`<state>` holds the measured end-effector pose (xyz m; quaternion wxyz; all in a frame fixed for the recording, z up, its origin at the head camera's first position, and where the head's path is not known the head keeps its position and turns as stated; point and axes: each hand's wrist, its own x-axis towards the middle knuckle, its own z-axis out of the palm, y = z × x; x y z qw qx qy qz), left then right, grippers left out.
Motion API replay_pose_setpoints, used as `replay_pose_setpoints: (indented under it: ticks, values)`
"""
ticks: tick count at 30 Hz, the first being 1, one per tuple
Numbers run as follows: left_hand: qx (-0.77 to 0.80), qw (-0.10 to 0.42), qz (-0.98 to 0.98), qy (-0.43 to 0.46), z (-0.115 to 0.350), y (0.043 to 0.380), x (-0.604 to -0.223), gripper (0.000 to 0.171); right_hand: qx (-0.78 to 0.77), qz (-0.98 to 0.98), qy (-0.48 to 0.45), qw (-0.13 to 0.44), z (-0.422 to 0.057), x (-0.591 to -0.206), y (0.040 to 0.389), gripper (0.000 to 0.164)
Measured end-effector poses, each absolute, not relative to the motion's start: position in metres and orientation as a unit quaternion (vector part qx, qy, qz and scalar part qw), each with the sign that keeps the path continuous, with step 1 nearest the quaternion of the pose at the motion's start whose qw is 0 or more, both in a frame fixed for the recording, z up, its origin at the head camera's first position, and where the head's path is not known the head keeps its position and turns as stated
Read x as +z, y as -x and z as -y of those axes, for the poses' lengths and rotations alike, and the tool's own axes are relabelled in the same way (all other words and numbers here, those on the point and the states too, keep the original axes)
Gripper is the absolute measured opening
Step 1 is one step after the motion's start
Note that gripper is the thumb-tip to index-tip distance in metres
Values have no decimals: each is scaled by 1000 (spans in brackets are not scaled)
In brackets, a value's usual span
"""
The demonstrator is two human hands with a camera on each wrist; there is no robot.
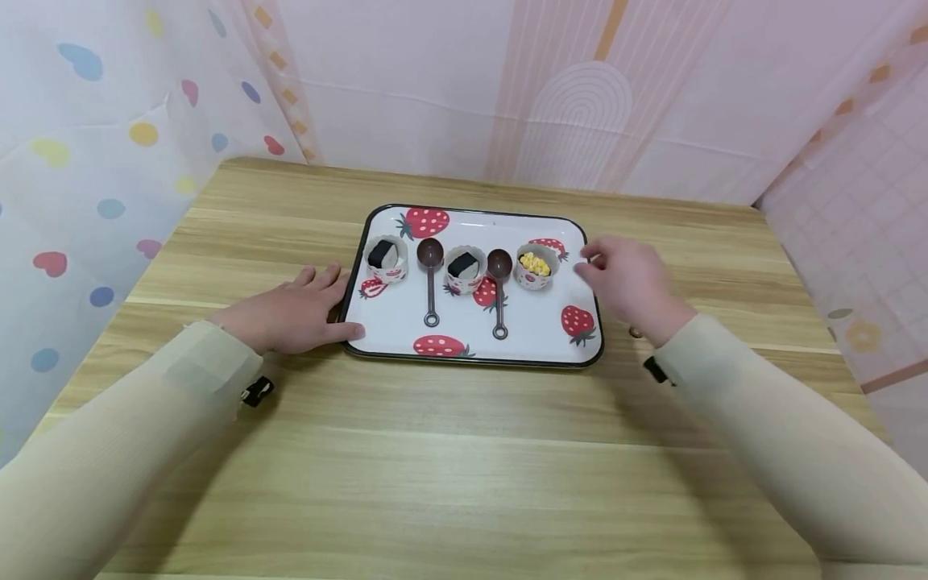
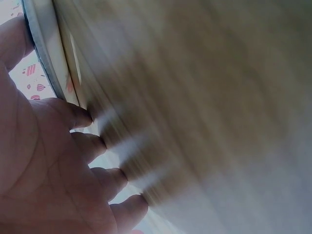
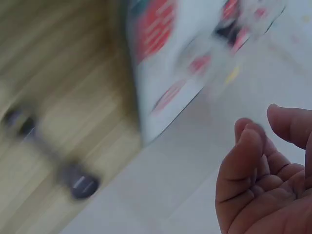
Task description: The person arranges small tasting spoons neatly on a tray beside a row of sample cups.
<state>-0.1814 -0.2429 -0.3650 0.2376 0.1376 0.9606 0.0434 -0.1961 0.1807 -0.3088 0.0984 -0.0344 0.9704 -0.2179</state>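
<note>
A white strawberry-print tray [image 1: 540, 326] with a dark rim lies on the table. Across it stand a left paper cup [image 1: 387, 275] and a middle paper cup [image 1: 464, 285], each holding a black-and-white piece, and a right paper cup [image 1: 534, 280] with yellow bits. Between them lie two brown measuring spoons, a left spoon [image 1: 431, 254] and a right spoon [image 1: 499, 266]. My left hand [image 1: 293, 312] rests at the tray's left edge, thumb over the rim, fingers spread. Above the tray's right edge, my right hand [image 1: 633, 282] has loosely bent fingers, thumb apart, nothing between them.
Another dark spoon [image 3: 53, 156], blurred, lies on the wooden table right of the tray; in the head view my right hand mostly hides it. Patterned curtains [image 1: 406, 97] hang behind the table and along both sides.
</note>
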Motion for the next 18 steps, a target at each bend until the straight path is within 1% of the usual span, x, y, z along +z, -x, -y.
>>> replay_pose_setpoints:
  ticks: [4,9,11,14,16,18]
  values:
    - [42,236,-961,-139,243,181,-365,110,-198,-975,13,98,-221,-313,203,44]
    - [42,235,-961,-139,243,181,-365,110,-152,-980,10,131,-257,-322,204,49]
    - [42,237,-961,-138,243,181,-365,110,-134,-980,9,147,-266,-324,203,53]
    - [42,238,-960,-139,243,181,-365,110,-110,-980,12,163,-273,-326,201,56]
    - [42,239,-960,-141,243,182,-364,110,-101,-980,14,169,-275,-328,200,55]
    - [40,239,-960,-143,244,181,-364,110,-101,-979,15,174,-275,-331,200,50]
